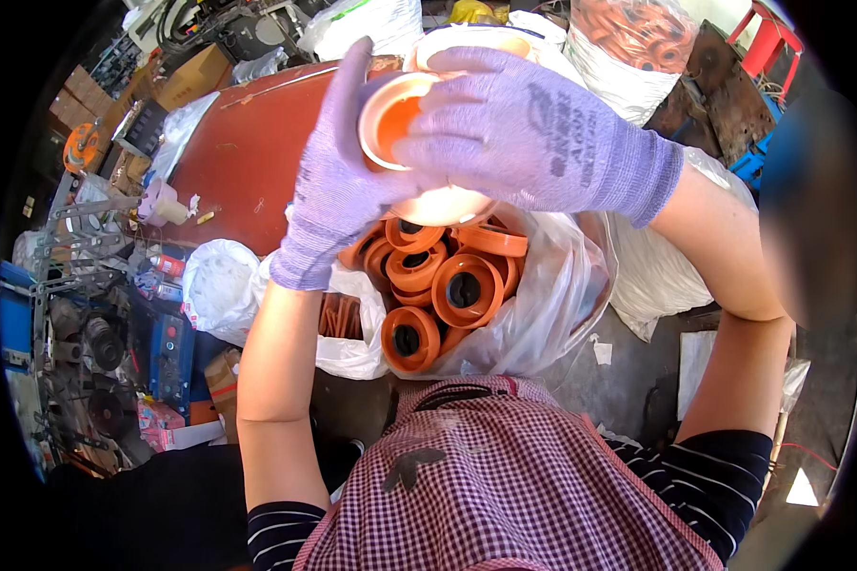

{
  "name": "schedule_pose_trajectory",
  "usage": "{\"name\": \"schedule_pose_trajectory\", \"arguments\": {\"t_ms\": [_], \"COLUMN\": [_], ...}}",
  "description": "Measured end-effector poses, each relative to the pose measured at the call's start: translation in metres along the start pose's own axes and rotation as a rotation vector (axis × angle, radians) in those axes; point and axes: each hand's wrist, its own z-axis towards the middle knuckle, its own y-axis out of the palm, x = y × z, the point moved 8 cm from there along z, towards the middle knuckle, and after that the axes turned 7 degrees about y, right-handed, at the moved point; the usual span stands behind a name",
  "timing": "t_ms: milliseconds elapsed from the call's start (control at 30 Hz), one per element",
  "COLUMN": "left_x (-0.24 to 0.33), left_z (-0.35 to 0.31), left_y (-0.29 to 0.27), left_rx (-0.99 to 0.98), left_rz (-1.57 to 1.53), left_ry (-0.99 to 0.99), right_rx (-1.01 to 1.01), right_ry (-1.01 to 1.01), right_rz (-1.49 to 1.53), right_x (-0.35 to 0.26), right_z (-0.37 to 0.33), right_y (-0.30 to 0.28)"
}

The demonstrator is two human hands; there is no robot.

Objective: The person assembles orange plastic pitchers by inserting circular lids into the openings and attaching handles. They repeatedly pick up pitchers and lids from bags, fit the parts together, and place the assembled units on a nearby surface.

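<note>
Landmark: the clear bag [557,314] in front of me — everything below is placed off that.
Piece in hand: a pale-rimmed cup [365,122], orange inside, up in the air past the far left side of the clear bag.
Left hand: my left hand [338,186], in a lavender knit glove, is closed round the left side of the cup, fingers pointing up past its rim.
Right hand: my right hand [519,133], same kind of glove, lies across the cup's right side with the fingers close together — can't tell if they're actually gripping or just resting.
Under the hands: another pale round piece [448,206], partly covered, over the far end of the clear bag.
Orange rings: a heap of orange rings [440,285] in the clear bag, several with black centres, tipped every which way.
Small stuff: thin orange-brown pieces [338,316] in a white sack [352,358], just left of the clear bag.
Table: a red-brown tabletop [248,152], beyond the clear bag and to its left.
Far right: a red stool [769,43], well beyond the clear bag.
</note>
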Motion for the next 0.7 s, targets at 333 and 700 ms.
{"name": "schedule_pose_trajectory", "arguments": {"t_ms": [333,700], "left_x": [0.045,0.144], "left_z": [0.001,-0.129], "left_y": [-0.078,-0.202], "left_rx": [0.345,0.860], "left_rz": [0.097,0.564], "left_ry": [-0.036,-0.198], "right_rx": [0.589,0.132], "right_ry": [0.136,0.857], "right_rz": [0.249,0.548], "right_x": [0.052,0.062], "right_z": [-0.007,-0.110], "right_y": [-0.046,0.109]}}
